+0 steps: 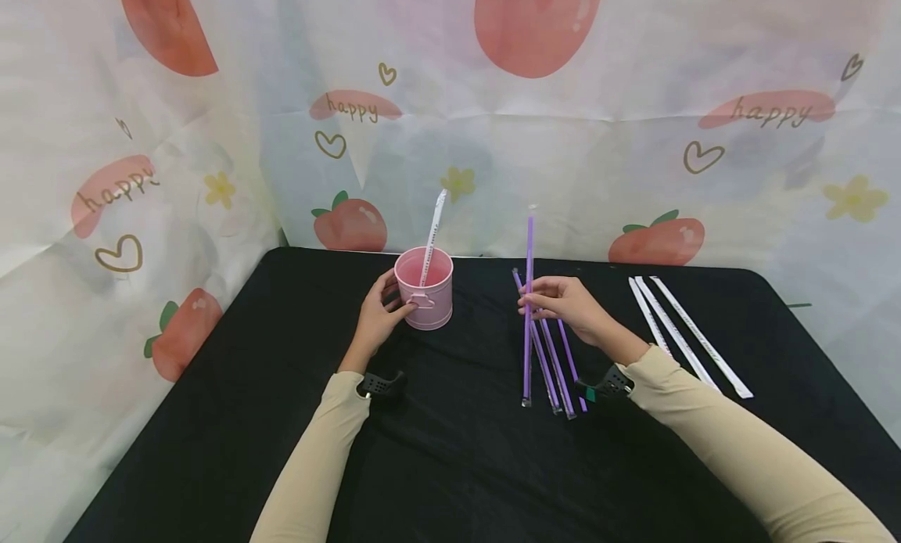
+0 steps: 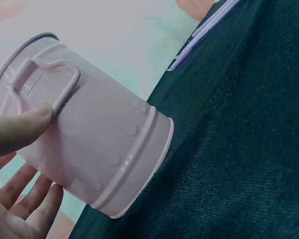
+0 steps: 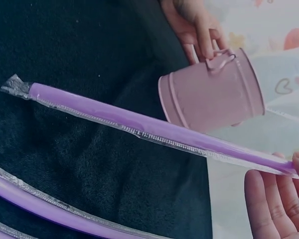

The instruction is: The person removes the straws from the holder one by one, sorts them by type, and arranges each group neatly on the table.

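Observation:
A small pink metal bucket (image 1: 432,307) stands on the black cloth with one white paper-wrapped straw (image 1: 433,234) leaning inside it. My left hand (image 1: 378,314) holds the bucket from its left side. In the left wrist view the thumb presses by the wire handle (image 2: 70,89), while the fingers reach round the wall. A purple straw (image 3: 124,118) in clear plastic wrap is pinched between the thumb and fingers of my right hand (image 1: 563,302). It hangs nearly upright in the head view, above several more wrapped purple straws (image 1: 556,367).
At the right of the table three white paper-wrapped straws (image 1: 700,336) lie side by side, partly behind the right sleeve (image 1: 704,418). A printed curtain (image 1: 563,160) hangs behind the far edge of the black tablecloth (image 1: 450,465).

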### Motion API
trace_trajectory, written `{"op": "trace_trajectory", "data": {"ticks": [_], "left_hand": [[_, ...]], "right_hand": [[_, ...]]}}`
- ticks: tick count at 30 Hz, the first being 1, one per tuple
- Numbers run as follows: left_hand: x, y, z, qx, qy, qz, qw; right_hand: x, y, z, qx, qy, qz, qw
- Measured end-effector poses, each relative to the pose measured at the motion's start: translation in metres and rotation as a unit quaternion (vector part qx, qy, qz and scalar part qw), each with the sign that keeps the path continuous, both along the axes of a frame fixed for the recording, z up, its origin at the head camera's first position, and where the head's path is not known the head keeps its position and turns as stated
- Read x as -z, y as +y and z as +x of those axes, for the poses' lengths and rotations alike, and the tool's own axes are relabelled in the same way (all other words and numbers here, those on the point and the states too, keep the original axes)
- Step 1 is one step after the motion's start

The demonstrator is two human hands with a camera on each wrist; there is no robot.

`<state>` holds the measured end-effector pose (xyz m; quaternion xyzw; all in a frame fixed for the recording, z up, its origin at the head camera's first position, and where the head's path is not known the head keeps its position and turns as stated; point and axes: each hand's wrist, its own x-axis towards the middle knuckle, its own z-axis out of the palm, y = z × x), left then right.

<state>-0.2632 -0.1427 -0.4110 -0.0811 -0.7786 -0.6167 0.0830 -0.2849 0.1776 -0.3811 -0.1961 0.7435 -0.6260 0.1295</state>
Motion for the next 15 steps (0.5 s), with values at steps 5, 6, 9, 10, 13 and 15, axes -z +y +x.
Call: {"op": "trace_trajectory", "data": {"ticks": [5, 6, 9, 10, 13, 15], "left_hand": [[0.000, 0.000, 0.000, 0.001, -0.001, 0.004, 1.0000], [0.000, 0.000, 0.000, 0.001, -0.001, 0.005, 1.0000], [0.001, 0.000, -0.001, 0.002, -0.002, 0.006, 1.0000], [0.001, 0.000, -0.001, 0.002, -0.002, 0.007, 1.0000], [0.001, 0.001, -0.001, 0.001, 0.000, 0.008, 1.0000], [0.001, 0.001, -0.001, 0.001, 0.001, 0.008, 1.0000]], "right_hand": [[0.004, -0.003, -0.005, 0.008, 0.000, 0.020, 1.000], [0.005, -0.003, -0.005, 0.010, -0.001, 0.027, 1.000], [0.008, -0.005, -0.009, 0.021, -0.011, 0.047, 0.999], [0.009, -0.005, -0.009, 0.023, -0.016, 0.052, 0.998], [0.014, -0.008, -0.012, 0.032, -0.029, 0.062, 0.997], [0.017, -0.009, -0.013, 0.037, -0.038, 0.066, 0.996]]}}
